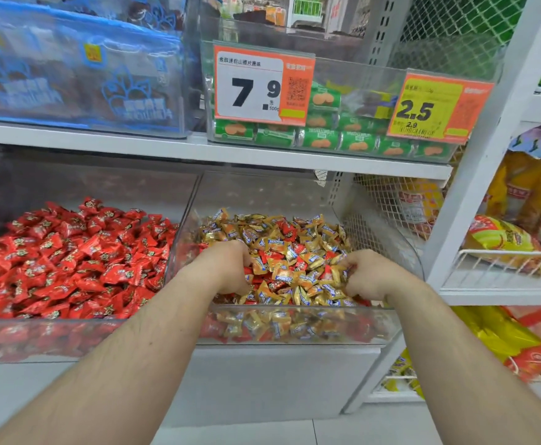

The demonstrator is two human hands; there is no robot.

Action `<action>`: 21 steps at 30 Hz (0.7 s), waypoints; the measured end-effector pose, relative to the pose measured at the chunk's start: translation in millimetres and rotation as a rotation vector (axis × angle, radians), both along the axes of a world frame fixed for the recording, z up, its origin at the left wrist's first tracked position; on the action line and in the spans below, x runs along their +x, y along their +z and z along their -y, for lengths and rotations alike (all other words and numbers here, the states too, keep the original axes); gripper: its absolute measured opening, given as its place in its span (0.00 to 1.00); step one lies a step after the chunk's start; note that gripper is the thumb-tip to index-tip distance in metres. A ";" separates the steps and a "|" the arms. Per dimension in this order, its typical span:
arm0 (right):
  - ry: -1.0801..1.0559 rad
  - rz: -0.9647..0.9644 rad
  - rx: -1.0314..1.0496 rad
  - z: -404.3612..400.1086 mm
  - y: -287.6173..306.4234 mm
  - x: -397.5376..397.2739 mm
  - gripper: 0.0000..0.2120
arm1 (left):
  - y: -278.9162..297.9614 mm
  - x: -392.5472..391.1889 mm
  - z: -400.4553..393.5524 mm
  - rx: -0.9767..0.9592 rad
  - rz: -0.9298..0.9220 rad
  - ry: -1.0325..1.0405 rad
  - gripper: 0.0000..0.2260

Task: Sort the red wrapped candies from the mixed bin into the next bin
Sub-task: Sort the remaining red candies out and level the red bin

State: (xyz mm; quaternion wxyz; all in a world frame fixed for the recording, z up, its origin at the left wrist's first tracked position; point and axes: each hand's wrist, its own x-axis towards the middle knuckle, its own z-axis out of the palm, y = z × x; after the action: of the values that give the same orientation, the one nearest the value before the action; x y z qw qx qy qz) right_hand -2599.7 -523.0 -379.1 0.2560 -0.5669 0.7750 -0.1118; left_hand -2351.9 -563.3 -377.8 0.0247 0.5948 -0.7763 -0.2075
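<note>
Both hands are down in the mixed bin (294,311), fingers curled into the pile: the left hand (227,268) has a narrow grip among red wrapped candies (286,228) at the bin's left side, the right hand (367,273) a narrow grip in gold candies (298,279) toward the right. Whether either grip actually holds a piece I cannot tell, since the fingertips are buried.

From the head view, reds lie scattered through the gold, thickest near the left hand and the front wall. The next bin (70,329), touching on the left, is already full of red. To do this step well, I judge it best to rake gold aside with the right hand, pinch only reds with the left, and check each handful for stray gold before carrying it over the dividing wall.
</note>
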 end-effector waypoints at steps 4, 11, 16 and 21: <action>0.089 0.255 0.009 -9.1 6.3 7.0 0.24 | 12.1 8.3 -2.1 0.080 -0.276 0.017 0.15; -0.181 0.498 -0.244 -16.7 25.3 0.0 0.14 | 20.9 3.0 -15.7 0.149 -0.785 0.172 0.08; -0.104 -0.078 -0.045 -16.9 23.0 4.4 0.14 | 22.3 3.7 -8.2 0.157 -0.778 0.261 0.17; -0.145 0.088 0.075 -4.7 8.5 14.6 0.15 | 24.0 0.2 -6.8 0.112 -0.742 0.266 0.15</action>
State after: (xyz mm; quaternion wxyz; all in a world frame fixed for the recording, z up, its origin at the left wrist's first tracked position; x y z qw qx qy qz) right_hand -2585.1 -518.3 -370.6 0.3019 -0.4939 0.8057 -0.1255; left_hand -2351.7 -556.5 -353.7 0.2977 0.5753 -0.6183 -0.4451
